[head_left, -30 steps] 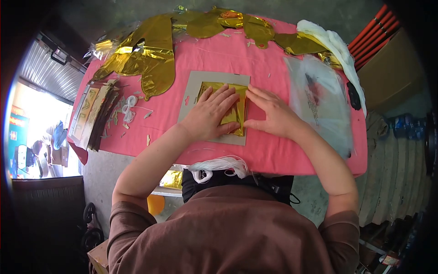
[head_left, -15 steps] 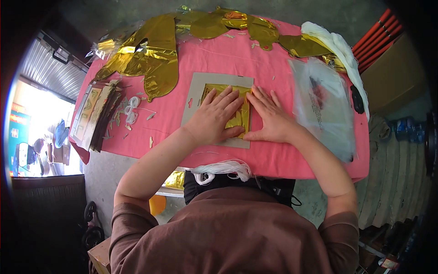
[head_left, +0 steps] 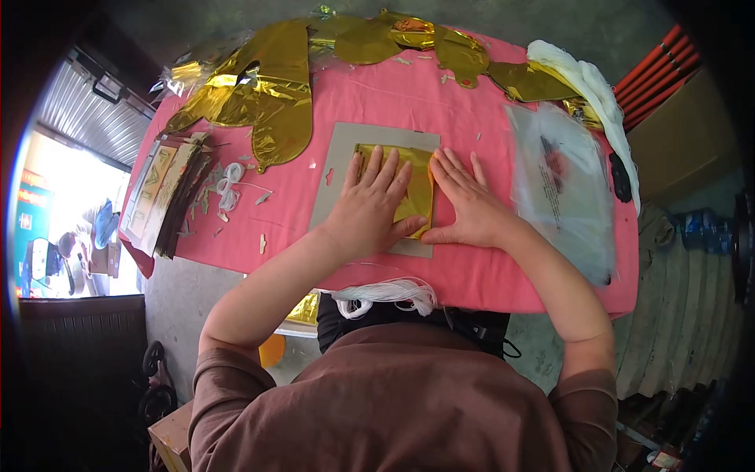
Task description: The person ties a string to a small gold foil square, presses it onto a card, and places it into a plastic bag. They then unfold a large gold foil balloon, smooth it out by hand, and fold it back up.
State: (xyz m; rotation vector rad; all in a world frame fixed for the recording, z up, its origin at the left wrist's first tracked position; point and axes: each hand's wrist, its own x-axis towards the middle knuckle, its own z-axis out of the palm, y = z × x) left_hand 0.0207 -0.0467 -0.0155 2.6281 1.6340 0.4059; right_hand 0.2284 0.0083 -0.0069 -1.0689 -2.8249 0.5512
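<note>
A folded gold foil balloon (head_left: 417, 206) lies on a grey cardboard sheet (head_left: 336, 145) in the middle of the pink-covered table. My left hand (head_left: 370, 204) rests flat on the foil with its fingers spread, covering part of it. Along the foil's right edge lies my right hand (head_left: 469, 197), fingers stretched out, thumb at the lower right corner of the card. Neither hand grips anything. A small hanging slot shows in the card's left side.
Flat gold foil balloons (head_left: 283, 102) line the far edge. Stacked printed cards (head_left: 169, 193) and a white string bundle (head_left: 228, 185) lie left; clear plastic bags (head_left: 562, 197) lie right. White string skeins sit at the near edge (head_left: 385, 295) and far right (head_left: 578, 75).
My left hand has shifted slightly left across the foil, its fingers more upright and more spread. My right hand stays by the foil's right edge. The whole view has moved a little.
</note>
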